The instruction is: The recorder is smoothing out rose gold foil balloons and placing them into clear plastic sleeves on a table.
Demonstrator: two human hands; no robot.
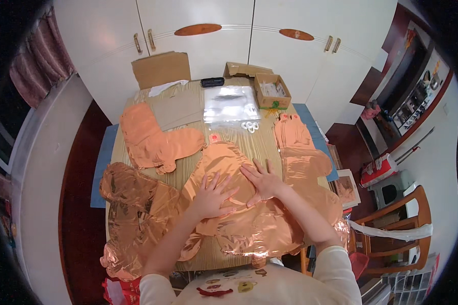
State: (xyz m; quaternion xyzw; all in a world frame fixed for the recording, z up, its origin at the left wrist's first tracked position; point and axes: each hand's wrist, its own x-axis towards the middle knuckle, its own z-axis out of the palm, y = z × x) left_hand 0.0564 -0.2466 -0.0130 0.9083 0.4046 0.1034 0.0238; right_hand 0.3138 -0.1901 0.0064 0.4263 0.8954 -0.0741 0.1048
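A large flat rose-gold foil balloon (224, 160) lies in front of me at the middle of the table. My left hand (213, 198) rests on it with fingers spread. Close to its right, my right hand (262, 182) also lies flat on the foil, fingers apart. Neither hand grips anything. More rose-gold foil balloons surround this one: a bent foil shape (160, 140) at the far left, a crumpled foil shape (137, 213) at the near left, and a stack of foil shapes (297, 147) on the right, partly behind my right arm.
Clear plastic bags (230, 104) and small white rings (250, 126) lie toward the back of the table. Behind them are a black case (212, 82), an open cardboard box (274, 104) and a cardboard piece (161, 70). A wooden chair (417, 218) stands at the right.
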